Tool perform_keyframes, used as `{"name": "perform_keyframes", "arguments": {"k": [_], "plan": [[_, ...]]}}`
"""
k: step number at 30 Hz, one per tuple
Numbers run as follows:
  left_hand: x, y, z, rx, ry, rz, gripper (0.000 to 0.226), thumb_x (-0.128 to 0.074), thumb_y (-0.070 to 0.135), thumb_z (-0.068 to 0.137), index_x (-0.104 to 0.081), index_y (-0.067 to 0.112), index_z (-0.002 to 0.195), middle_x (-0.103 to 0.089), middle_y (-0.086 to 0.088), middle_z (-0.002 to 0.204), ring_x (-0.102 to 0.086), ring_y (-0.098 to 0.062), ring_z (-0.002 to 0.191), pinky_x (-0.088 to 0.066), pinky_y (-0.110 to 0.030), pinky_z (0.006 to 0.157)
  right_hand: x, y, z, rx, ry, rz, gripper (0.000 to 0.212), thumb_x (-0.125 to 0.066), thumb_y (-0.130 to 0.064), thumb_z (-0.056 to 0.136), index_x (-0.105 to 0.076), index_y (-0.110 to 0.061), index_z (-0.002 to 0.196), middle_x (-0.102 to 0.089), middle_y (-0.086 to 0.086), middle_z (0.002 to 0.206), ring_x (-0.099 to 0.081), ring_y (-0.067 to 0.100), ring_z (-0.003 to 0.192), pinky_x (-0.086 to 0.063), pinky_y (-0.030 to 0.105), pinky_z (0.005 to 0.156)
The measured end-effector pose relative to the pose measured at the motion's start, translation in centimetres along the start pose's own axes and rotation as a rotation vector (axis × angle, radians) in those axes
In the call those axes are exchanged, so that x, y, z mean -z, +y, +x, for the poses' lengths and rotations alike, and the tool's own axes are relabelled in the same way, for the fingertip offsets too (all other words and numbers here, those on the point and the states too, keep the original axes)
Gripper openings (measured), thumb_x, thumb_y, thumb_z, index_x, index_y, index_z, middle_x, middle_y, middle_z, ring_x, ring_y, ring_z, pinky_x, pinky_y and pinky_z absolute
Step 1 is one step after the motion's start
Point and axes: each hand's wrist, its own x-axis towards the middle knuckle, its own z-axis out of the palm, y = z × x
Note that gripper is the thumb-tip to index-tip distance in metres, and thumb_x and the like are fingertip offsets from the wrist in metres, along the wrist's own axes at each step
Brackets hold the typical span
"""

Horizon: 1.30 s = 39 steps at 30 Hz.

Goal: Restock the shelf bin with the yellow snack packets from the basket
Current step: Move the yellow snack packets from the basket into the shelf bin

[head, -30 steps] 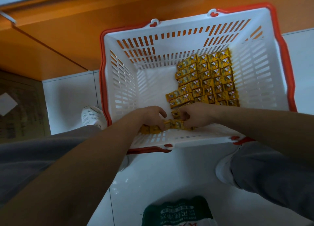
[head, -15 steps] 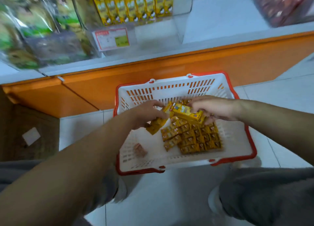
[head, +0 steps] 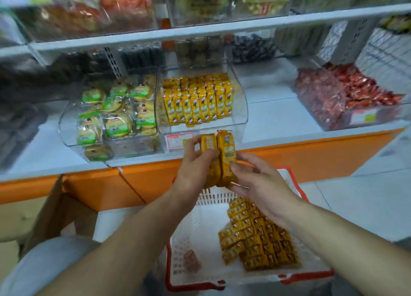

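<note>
Both hands, the left hand (head: 195, 171) and the right hand (head: 261, 185), clasp a bundle of yellow packets (head: 220, 155) between them, fingers curled round it, long axis upright. The shelf bin (head: 241, 111) lies straight ahead, just above, its packets standing likewise; the left hand is slightly nearer. The basket (head: 311, 276) sits below.

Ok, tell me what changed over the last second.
The left hand and the right hand lifted a bunch of yellow packets out of the basket and up toward the clear shelf bin; a second ago they were gathering it at the basket's near wall. Both grip the bunch. The basket and the block of packets left in it stayed put.
</note>
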Motion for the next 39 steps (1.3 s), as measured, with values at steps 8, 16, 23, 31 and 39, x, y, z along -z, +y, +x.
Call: {"name": "perform_keyframes", "arguments": {"k": [8, 16, 23, 31, 39], "plan": [[1.6, 0.5, 1.0, -0.039, -0.024, -0.061, 0.040, -0.077, 0.015, 0.086, -0.060, 0.022, 0.122, -0.074, -0.016, 0.109, -0.074, -0.032, 0.085, -0.060, -0.045, 0.070, -0.5, -0.4, 1.9, -0.008, -0.045, -0.011, 0.014, -0.065, -0.004, 0.091, -0.072, -0.015, 0.095, -0.072, 0.010, 0.093, -0.073, 0.026, 0.090, -0.060, 0.044, 0.080], [2.8, 1.4, 1.7, -0.043, -0.026, -0.082, 0.042, -0.080, 0.010, 0.083, -0.065, 0.026, 0.119, -0.075, -0.015, 0.108, -0.075, -0.040, 0.092, -0.061, -0.056, 0.078, -1.5, -2.5, 3.3, -0.043, -0.180, 0.005, 0.057, -0.077, -0.004, 0.069, -0.060, -0.017, 0.121, -0.068, 0.021, 0.110, -0.071, 0.036, 0.093, -0.059, 0.050, 0.072], [4.9, 3.0, 2.2, -0.094, -0.021, -0.108, 0.050, -0.086, 0.016, 0.065, -0.066, 0.031, 0.108, -0.074, -0.015, 0.107, -0.075, -0.040, 0.087, -0.062, -0.053, 0.071, -3.6, -3.6, 4.2, -0.011, -0.229, 0.025, 0.052, -0.072, -0.012, 0.075, -0.052, -0.013, 0.123, -0.070, 0.018, 0.113, -0.070, 0.037, 0.094, -0.059, 0.055, 0.079], [10.3, 6.5, 3.4, -0.207, 0.081, 0.011, 0.043, -0.079, 0.007, 0.082, -0.062, 0.036, 0.109, -0.075, -0.004, 0.097, -0.078, -0.028, 0.080, -0.062, -0.038, 0.060, -5.8, -5.6, 9.6, 0.120, -0.044, -0.122, 0.042, -0.077, -0.014, 0.077, -0.056, -0.012, 0.113, -0.069, 0.006, 0.084, -0.069, 0.023, 0.079, -0.056, 0.036, 0.067], [14.4, 8.5, 4.0, -0.253, 0.102, 0.067, 0.045, -0.079, 0.005, 0.082, -0.063, 0.038, 0.109, -0.075, -0.008, 0.101, -0.077, -0.031, 0.083, -0.064, -0.049, 0.065, -9.8, -7.0, 22.2, 0.516, 0.058, -0.940, 0.042, -0.087, -0.014, 0.071, -0.062, -0.027, 0.103, -0.063, -0.001, 0.113, -0.061, 0.018, 0.102, -0.048, 0.029, 0.082]]}}
